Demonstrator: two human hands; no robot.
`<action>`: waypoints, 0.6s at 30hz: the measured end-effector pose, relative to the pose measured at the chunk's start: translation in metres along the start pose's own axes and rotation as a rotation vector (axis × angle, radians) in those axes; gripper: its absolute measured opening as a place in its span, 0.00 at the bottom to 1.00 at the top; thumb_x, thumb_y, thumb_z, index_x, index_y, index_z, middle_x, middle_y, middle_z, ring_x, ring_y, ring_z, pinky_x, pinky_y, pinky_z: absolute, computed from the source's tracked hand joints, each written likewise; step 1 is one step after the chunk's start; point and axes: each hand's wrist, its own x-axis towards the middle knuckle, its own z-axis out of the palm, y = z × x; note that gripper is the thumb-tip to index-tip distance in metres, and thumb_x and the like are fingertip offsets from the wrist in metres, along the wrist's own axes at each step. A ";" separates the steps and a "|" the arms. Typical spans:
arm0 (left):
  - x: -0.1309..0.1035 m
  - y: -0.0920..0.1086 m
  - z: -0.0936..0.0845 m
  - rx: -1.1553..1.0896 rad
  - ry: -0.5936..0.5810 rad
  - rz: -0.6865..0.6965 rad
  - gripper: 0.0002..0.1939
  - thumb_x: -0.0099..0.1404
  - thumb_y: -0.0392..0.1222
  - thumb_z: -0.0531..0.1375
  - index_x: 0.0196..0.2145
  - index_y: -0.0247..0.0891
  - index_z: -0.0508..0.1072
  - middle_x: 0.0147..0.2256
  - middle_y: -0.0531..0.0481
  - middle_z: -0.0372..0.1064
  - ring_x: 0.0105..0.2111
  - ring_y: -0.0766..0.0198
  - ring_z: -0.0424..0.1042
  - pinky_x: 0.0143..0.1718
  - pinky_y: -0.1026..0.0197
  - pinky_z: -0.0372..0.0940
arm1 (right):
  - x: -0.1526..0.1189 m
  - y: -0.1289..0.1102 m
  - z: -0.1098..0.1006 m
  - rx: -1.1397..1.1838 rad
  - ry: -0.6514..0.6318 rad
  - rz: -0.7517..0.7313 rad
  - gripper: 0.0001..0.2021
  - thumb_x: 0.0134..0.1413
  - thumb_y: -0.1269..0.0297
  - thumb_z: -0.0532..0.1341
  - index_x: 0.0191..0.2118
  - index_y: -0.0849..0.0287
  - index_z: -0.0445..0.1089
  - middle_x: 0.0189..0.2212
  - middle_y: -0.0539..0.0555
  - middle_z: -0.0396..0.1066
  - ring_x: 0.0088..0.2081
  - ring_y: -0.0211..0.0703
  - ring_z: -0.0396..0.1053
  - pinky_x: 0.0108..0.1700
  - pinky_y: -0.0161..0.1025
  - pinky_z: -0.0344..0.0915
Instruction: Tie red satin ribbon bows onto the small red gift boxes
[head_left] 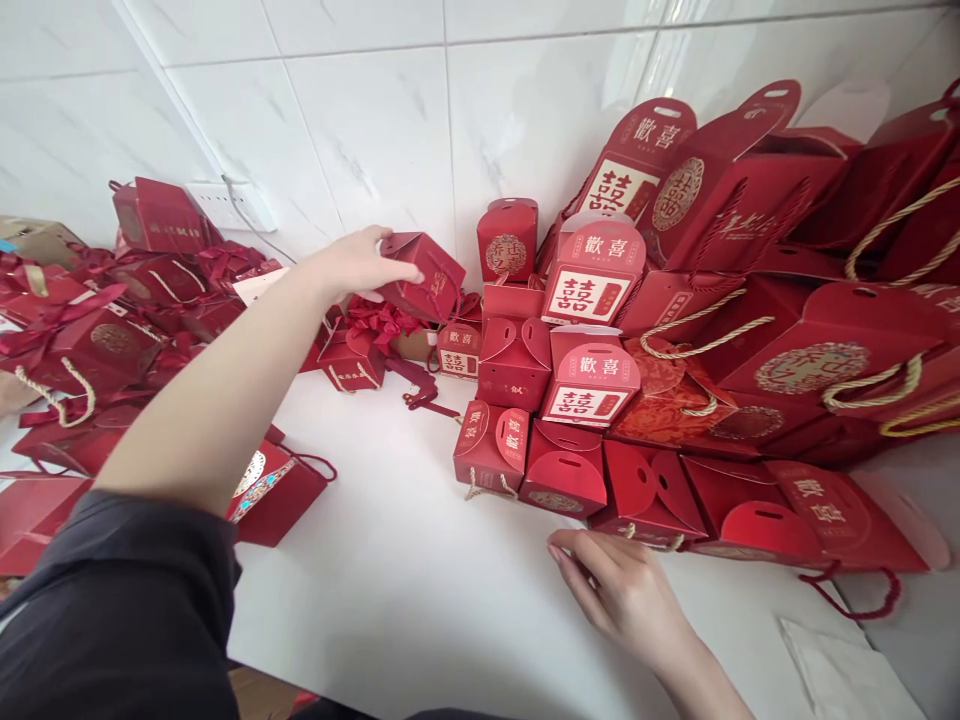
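Red card box point(430, 285) clamped in my left hand point(358, 262), near tiled wall point(382, 130); probably light, crushable, best held by stiff top edges; right hand point(634, 595) curled, can't tell if closed

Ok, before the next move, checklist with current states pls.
1. Left hand has hold of a red box: ok, fingers and thumb are at its upper part.
2. Right hand free: ok, nothing visible in it; it is near the front row of boxes.
3. Held box clear of the things below it: cannot tell, they overlap in this view.
4. Bare space on the white table between the left and right groups: ok.
5. No loose ribbon on the table: not ok, a dark red ribbon lies left of the stacked boxes.
6. Held box's contents: cannot tell, its inside isn't visible.
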 end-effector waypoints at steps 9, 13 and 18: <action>0.041 0.043 0.075 0.102 -0.040 -0.020 0.40 0.55 0.68 0.62 0.54 0.34 0.73 0.57 0.34 0.67 0.50 0.40 0.73 0.42 0.51 0.72 | 0.001 0.003 0.001 -0.022 0.009 0.002 0.06 0.68 0.71 0.53 0.40 0.58 0.67 0.25 0.47 0.69 0.22 0.35 0.64 0.28 0.34 0.55; 0.037 0.035 0.066 -0.052 -0.233 0.078 0.42 0.55 0.68 0.63 0.61 0.43 0.66 0.66 0.41 0.56 0.58 0.44 0.67 0.46 0.54 0.71 | 0.000 0.001 0.000 -0.027 0.006 -0.011 0.06 0.68 0.71 0.53 0.39 0.58 0.66 0.25 0.48 0.70 0.23 0.36 0.65 0.28 0.35 0.54; 0.034 0.005 0.059 -0.133 -0.327 0.042 0.62 0.40 0.41 0.76 0.68 0.49 0.50 0.57 0.39 0.69 0.52 0.48 0.73 0.45 0.55 0.72 | -0.002 -0.001 0.002 -0.015 -0.016 -0.012 0.05 0.68 0.71 0.54 0.40 0.58 0.66 0.25 0.48 0.69 0.24 0.36 0.65 0.29 0.36 0.54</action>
